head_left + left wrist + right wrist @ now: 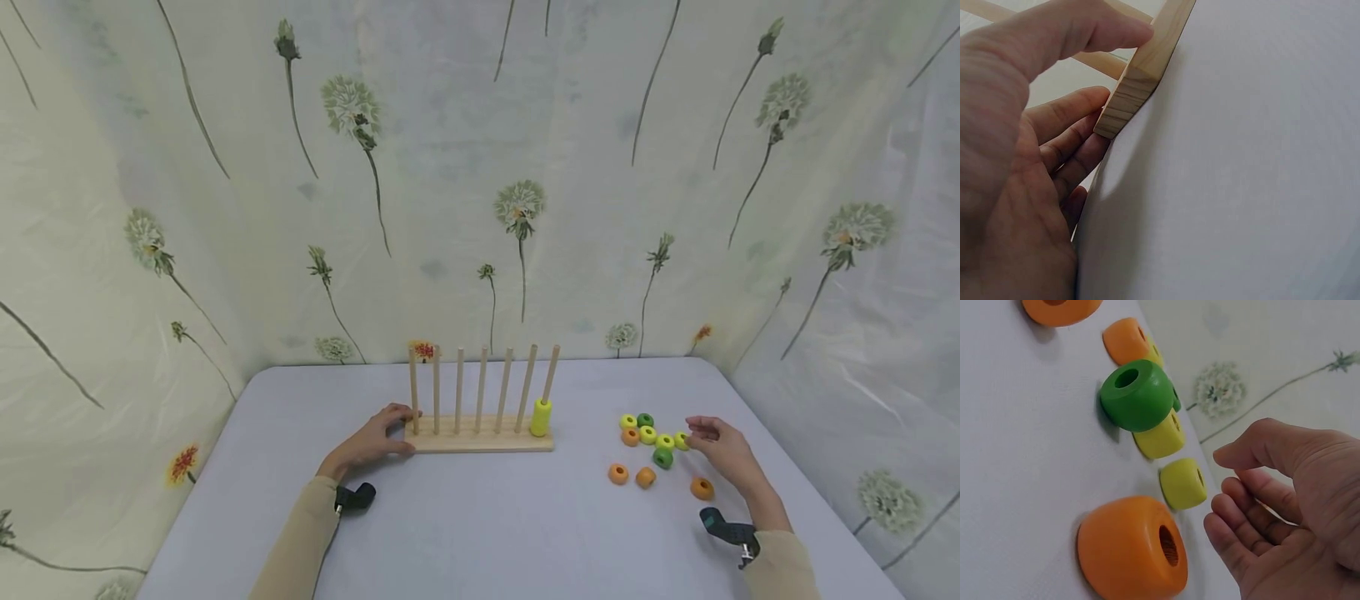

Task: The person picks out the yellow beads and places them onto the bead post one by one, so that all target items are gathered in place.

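In the head view a wooden peg rack (480, 444) with several upright pegs stands on the table. My left hand (370, 442) grips its left end, thumb on the front side of the base (1163, 44) and fingertips at the back in the left wrist view. Yellow beads (541, 418) are stacked on the rightmost peg. My right hand (723, 457) hovers beside a loose yellow bead (682, 441), its fingers relaxed and slightly bent. Nothing shows between thumb and fingers in the right wrist view, where that yellow bead (1184, 483) lies just past the fingertips.
Loose beads lie on the right of the white table (480, 533): several yellow, a green bead (663, 457) among them, and several orange, one orange bead (702, 488) close below my right hand. A floral curtain (450, 167) hangs behind and along both sides.
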Tool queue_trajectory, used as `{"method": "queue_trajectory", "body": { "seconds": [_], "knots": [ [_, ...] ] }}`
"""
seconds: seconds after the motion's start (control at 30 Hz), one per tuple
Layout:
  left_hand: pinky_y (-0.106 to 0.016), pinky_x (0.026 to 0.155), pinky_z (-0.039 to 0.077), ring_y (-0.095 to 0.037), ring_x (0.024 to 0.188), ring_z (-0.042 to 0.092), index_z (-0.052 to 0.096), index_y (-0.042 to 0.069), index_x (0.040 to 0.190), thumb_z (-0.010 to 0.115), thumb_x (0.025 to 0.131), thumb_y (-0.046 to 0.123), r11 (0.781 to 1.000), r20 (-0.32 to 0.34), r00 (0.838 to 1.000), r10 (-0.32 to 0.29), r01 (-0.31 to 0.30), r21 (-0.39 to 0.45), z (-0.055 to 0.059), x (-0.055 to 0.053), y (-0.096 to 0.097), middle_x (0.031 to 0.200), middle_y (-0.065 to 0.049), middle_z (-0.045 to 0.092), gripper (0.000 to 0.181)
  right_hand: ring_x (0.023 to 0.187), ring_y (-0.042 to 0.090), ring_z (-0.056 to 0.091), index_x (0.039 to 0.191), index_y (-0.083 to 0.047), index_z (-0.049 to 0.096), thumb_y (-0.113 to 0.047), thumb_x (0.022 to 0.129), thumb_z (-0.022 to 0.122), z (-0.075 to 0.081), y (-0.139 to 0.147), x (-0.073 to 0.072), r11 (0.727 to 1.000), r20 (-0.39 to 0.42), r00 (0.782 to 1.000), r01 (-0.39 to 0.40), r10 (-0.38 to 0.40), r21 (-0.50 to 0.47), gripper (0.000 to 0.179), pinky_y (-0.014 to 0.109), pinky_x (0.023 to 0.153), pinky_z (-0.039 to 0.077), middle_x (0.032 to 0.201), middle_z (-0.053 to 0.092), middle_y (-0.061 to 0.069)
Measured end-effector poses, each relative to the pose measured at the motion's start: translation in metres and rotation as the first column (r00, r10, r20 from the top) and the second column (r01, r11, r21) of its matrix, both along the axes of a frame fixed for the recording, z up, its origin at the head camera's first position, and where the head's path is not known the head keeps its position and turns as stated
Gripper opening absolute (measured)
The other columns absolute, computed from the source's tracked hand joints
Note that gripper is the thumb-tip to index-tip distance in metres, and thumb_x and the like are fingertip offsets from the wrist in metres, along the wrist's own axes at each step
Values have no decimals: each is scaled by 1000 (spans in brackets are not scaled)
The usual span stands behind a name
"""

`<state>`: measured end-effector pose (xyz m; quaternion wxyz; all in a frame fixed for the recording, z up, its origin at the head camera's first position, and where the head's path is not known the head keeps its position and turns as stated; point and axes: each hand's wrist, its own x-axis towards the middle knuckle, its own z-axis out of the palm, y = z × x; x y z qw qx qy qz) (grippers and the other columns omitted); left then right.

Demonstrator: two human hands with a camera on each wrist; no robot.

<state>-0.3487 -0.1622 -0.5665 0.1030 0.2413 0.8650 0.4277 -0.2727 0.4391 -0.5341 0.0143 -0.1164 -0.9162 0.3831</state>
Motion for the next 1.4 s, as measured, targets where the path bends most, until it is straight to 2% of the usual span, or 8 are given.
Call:
{"method": "queue_trajectory", "body": {
  "seconds": [0.13,0.3,0.47,0.7,0.93,1.4],
  "knots": [
    [-59,112,25,-34,136,35,54,13,136,78,77,30,1000,-10,1000,-3,3,1,-1,-1,0,139,-10,45,66,119,43,46,137,7,39,-20,94,55,-6,2,0,999,16,1000,-19,20,-34,53,55,98,43,133,44,31],
    [-58,112,24,-33,136,34,55,12,135,78,78,30,1000,-3,1000,-8,8,10,-1,-1,0,140,-10,45,64,120,44,44,138,8,38,-18,94,56,-12,2,-3,998,34,999,4,-3,-55,54,54,99,43,134,43,32],
    [-59,111,26,-35,135,36,55,10,134,79,77,28,999,3,1000,-9,8,34,-1,0,-1,139,-11,45,64,120,43,46,137,8,40,-14,93,57,-21,4,-10,999,41,999,35,-34,-24,52,50,96,46,134,45,31],
    [-58,110,27,-34,133,38,54,11,135,78,78,28,999,-6,1000,-13,13,38,1,0,-1,137,-11,46,64,117,43,49,136,5,43,-15,93,59,-30,8,-16,999,66,997,28,-29,14,50,49,92,47,131,48,30],
    [-59,110,27,-35,134,37,54,10,136,78,79,27,999,0,1000,-18,18,40,1,1,-1,138,-12,45,64,118,44,48,135,5,46,-20,94,59,-30,10,-13,999,76,997,27,-29,22,49,52,93,46,132,48,30],
    [-60,110,27,-36,135,36,54,12,136,78,78,28,999,5,1000,-11,11,34,0,0,-1,140,-12,44,64,120,46,46,134,5,47,-24,93,57,-17,3,-7,998,47,997,59,-60,19,51,55,95,44,133,47,31]
  ]
}}
